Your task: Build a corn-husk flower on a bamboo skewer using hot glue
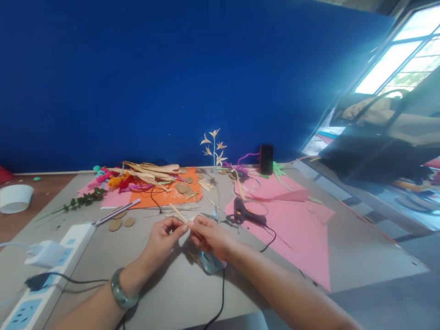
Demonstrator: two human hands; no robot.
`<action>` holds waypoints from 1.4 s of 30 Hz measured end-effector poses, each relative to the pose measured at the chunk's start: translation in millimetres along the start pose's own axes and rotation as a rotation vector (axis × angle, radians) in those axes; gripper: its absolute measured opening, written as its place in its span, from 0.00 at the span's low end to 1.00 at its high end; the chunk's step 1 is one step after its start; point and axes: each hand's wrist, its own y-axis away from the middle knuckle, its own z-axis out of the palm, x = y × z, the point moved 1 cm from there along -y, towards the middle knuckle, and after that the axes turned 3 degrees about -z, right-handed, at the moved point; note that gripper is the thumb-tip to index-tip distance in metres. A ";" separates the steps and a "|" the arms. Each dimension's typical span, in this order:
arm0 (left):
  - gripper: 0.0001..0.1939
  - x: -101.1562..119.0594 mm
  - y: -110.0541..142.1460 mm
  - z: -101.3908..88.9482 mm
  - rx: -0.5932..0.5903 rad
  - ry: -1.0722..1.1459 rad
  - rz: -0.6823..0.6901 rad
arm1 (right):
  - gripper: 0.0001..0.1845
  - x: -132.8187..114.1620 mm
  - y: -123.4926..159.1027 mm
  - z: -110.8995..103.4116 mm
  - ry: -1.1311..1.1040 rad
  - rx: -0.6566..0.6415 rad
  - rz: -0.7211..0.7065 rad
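My left hand (165, 237) pinches a thin pale strip (178, 212) between thumb and forefinger, low over the grey table. Its upper end slants up and left from my fingers. Fingertip to fingertip with it, my right hand (210, 236) is closed on the strip's lower end, which the fingers mostly hide. Beneath my right hand lies something light blue (211, 263), partly covered, its kind unclear. Scissors (209, 217) show just beyond the right hand. A black glue gun (248, 214) rests to the right. Behind stands a stem with pale star-shaped flowers (214, 149).
Dried husk strips (151, 172) and round wooden slices (181, 188) lie on orange paper (147, 200). Pink sheets (292, 233) spread at right, near a black box (266, 159). At left are a power strip (74, 243) and green sprig (84, 199). Another person's arm (409, 123) appears far right.
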 end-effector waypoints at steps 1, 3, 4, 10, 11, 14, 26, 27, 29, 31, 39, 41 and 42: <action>0.11 1.8 -0.2 -0.5 0.004 -0.003 0.006 | 0.23 -1.5 0.7 -0.4 -0.021 0.001 0.010; 0.11 4.3 -0.8 -1.9 0.014 -0.006 0.010 | 0.23 -5.2 1.8 -1.9 -0.062 -0.002 0.020; 0.12 5.0 -1.1 -2.7 0.021 -0.003 0.011 | 0.23 -7.5 1.9 -3.3 -0.081 -0.006 0.023; 0.12 5.0 -2.6 -5.4 0.080 0.100 -0.039 | 0.22 -23.0 -4.6 -20.1 -0.205 0.077 -0.096; 0.12 4.7 -2.7 -5.3 0.093 0.118 -0.056 | 0.22 -23.6 -5.9 -21.7 -0.213 0.111 -0.120; 0.12 3.7 -2.2 -3.7 0.103 0.152 -0.076 | 0.24 -17.9 -7.4 -17.5 -0.154 0.155 -0.127; 0.11 -2.6 -0.2 0.6 -0.016 0.013 -0.023 | 0.22 3.4 -1.7 4.4 0.032 0.023 -0.064; 0.11 -2.7 -0.6 -0.4 -0.024 0.001 -0.020 | 0.22 1.8 -1.5 3.8 0.026 0.015 -0.056; 0.11 -0.7 -0.7 -2.7 -0.024 -0.023 -0.006 | 0.22 -0.9 -1.1 3.3 -0.007 0.001 -0.038; 0.11 4.0 0.2 -5.0 -0.014 -0.042 0.001 | 0.22 -2.5 -0.8 3.6 -0.050 -0.014 -0.030; 0.10 16.7 -1.3 -10.5 0.036 -0.003 -0.047 | 0.21 -15.4 -0.2 -5.1 -0.115 -0.011 -0.058; 0.11 14.3 -3.8 -12.9 0.072 0.021 -0.056 | 0.21 -22.7 -0.9 -11.0 -0.131 0.037 -0.077; 0.11 12.9 -4.9 -14.0 0.093 0.037 -0.059 | 0.21 -25.8 -1.3 -13.5 -0.141 0.069 -0.093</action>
